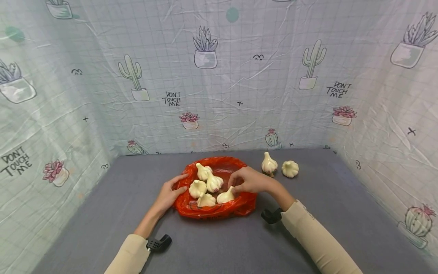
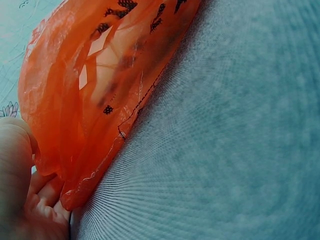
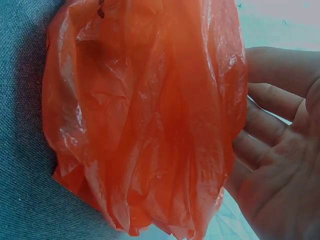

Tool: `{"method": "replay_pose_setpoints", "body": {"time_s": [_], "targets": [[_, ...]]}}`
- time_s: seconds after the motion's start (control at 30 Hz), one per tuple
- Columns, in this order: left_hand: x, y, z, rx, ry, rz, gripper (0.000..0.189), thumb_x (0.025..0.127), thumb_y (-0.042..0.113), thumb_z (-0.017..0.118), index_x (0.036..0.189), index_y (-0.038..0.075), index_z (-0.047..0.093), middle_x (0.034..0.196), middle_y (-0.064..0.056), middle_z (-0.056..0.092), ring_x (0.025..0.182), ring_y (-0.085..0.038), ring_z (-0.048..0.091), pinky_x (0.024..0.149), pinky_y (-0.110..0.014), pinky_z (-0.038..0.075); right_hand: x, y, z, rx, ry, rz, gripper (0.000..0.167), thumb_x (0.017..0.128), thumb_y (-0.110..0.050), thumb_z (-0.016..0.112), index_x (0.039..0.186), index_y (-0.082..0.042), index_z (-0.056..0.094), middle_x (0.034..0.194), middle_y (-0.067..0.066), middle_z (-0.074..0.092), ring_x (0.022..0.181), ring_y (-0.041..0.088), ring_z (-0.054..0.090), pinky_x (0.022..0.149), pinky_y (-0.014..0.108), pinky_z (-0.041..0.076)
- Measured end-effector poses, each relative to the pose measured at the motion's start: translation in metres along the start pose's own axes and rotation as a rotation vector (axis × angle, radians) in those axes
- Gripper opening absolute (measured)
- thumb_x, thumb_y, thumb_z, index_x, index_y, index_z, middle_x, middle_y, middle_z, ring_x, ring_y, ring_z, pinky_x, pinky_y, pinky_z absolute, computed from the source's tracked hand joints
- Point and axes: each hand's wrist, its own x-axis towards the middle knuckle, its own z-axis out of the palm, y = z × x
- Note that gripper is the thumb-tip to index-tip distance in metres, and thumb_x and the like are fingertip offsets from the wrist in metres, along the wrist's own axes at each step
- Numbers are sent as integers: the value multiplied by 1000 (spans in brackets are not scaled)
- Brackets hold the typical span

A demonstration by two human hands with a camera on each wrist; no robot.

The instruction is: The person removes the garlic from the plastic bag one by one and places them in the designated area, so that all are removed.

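Observation:
A red plastic bag sits on the table with its mouth spread wide and its rim folded outward. Several garlic bulbs lie inside it. My left hand holds the bag's left side, thumb and fingers about the plastic; in the left wrist view part of those fingers is hidden behind the bag. Over the right rim reaches my right hand, pinching the stem of one garlic bulb inside the bag. In the right wrist view the bag hides the fingertips and that bulb.
Two more garlic bulbs rest on the grey table beyond my right hand: one upright bulb and one bulb beside it. A patterned cloth hangs behind and along both sides.

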Motion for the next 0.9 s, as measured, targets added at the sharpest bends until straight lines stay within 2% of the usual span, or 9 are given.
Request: {"method": "replay_pose_setpoints", "body": {"time_s": [0.23, 0.5, 0.67, 0.77, 0.9], "targets": [[1, -1, -1, 4, -2, 5, 51, 98, 7, 66, 149, 10, 56, 158, -21, 46, 134, -36, 56, 89, -16, 52, -5, -3, -3, 29, 38, -8, 8, 94, -11, 73, 101, -12, 76, 89, 6, 78, 84, 21, 74, 75, 25, 54], [0, -2, 0, 26, 6, 5, 51, 99, 8, 66, 149, 10, 56, 158, -21, 46, 136, -35, 54, 91, -14, 50, -10, -8, -8, 13, 111, 7, 9, 94, -14, 71, 103, -14, 76, 99, -1, 76, 85, 7, 67, 81, 28, 56], [0, -2, 0, 20, 8, 4, 51, 99, 7, 66, 148, 10, 57, 158, -21, 47, 133, -35, 56, 90, -15, 51, -12, -11, -12, 7, 154, -4, 10, 94, -14, 72, 103, -13, 76, 100, 0, 76, 91, 9, 68, 89, 33, 58], [0, -2, 0, 22, 9, 6, 51, 99, 7, 65, 148, 10, 57, 158, -21, 47, 132, -35, 57, 88, -16, 52, -14, -13, -14, 26, 181, -5, 11, 94, -15, 72, 104, -11, 75, 99, 1, 76, 91, 11, 67, 90, 39, 58], [0, -2, -1, 21, 3, 6, 51, 99, 7, 65, 148, 10, 57, 158, -21, 47, 132, -36, 57, 88, -16, 52, -18, -15, -18, 55, 210, 9, 10, 96, -16, 71, 104, -12, 74, 99, 1, 76, 90, 11, 66, 91, 41, 58]]}}
